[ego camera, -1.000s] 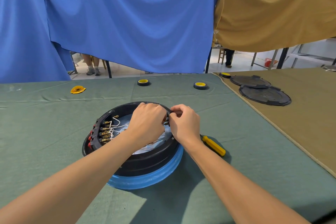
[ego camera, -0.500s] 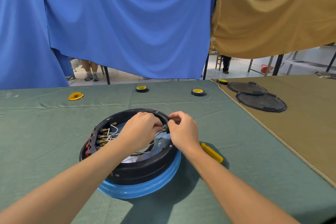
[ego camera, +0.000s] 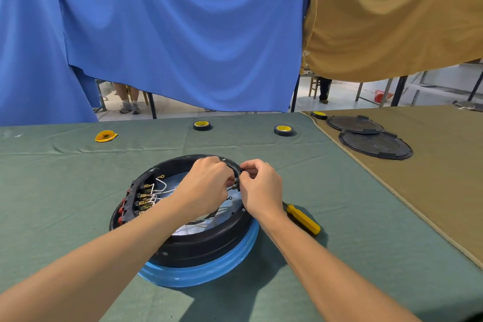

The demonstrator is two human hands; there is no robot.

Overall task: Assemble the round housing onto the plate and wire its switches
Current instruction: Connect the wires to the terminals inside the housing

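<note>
Round black housing [ego camera: 198, 246] sits open side up on the blue plate [ego camera: 209, 273], near the middle of the green-clothed tabletop [ego camera: 52, 191]. The plate's rim shows beneath the housing on its near and right sides.

Inside the housing, left wall: a row of red switches [ego camera: 125, 206] with brass terminals [ego camera: 144, 197] pointing inward. White wires [ego camera: 162, 187] loop from the terminals across the pale floor of the housing.

Both hands meet at the housing's far right inner rim, where a small brass fitting [ego camera: 236, 185] shows between them. Right hand [ego camera: 261, 187]: fingers curled, thumb and forefinger pinching at the fitting. Left hand [ego camera: 206, 185]: reaches in over the housing with fingers curled inward, tips hidden behind the knuckles, so I cannot tell whether it grips anything. A thin dark lead with a ring end [ego camera: 230, 198] lies just below the fitting.

Yellow-handled screwdriver [ego camera: 303, 219] lies on the cloth just right of the housing, partly under the right wrist.

Far side of the tabletop: a yellow scrap [ego camera: 105, 136] at left and two tape rolls [ego camera: 201, 125] [ego camera: 283, 130] with yellow cores.

To the right, a tan cloth [ego camera: 431, 191] carries two round black lids [ego camera: 375, 145] [ego camera: 354, 124] and a third tape roll [ego camera: 318, 114].

Behind: a blue sheet [ego camera: 183, 34] and a tan sheet [ego camera: 392, 21] hang as a backdrop.
</note>
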